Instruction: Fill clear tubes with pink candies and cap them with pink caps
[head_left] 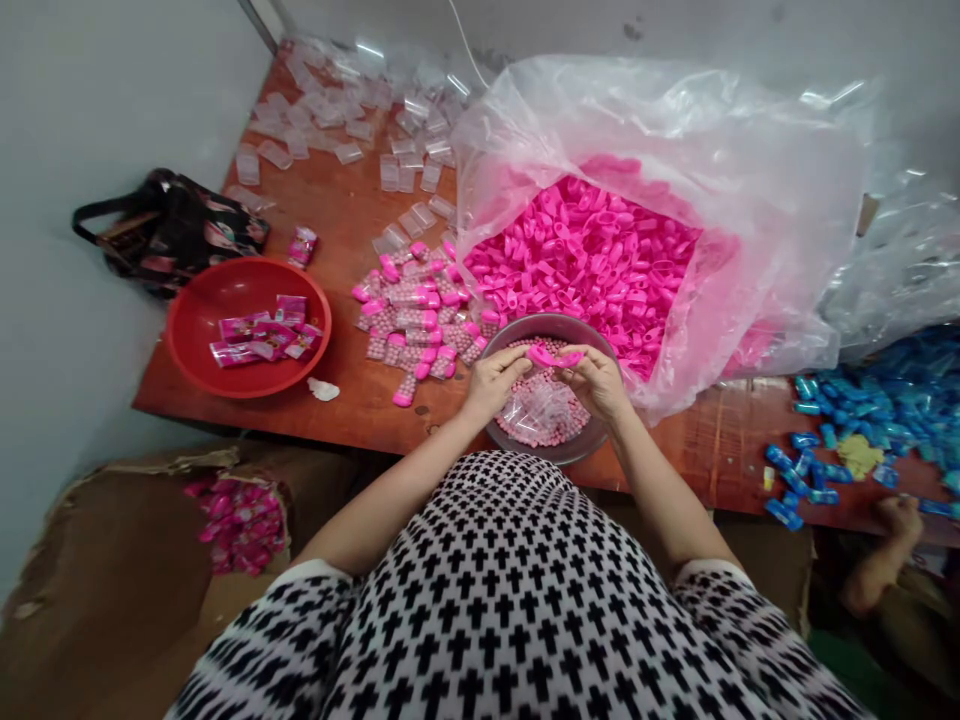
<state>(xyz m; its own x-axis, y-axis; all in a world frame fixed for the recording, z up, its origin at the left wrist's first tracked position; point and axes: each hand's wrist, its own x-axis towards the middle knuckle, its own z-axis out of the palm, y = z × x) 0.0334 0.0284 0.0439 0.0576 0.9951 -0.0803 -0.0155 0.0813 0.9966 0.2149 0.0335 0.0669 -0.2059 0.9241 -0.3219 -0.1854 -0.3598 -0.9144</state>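
Above a grey bowl of small pink balls, my two hands meet at a bright pink plastic piece. Its left end is pinched by the fingertips of my left hand; my right hand grips the other end. Whether it is one piece or two touching, I cannot tell. Clear plastic containers lie on the balls in the bowl. To the left is a pile of ball-filled clear containers with pink caps. Behind the bowl, a big clear bag holds many loose pink caps.
A red bowl with pink packets stands left, near a black flowered bag. Empty clear containers cover the table's back. Blue filled pieces and another person's hand are at right. Below left sits a cardboard box.
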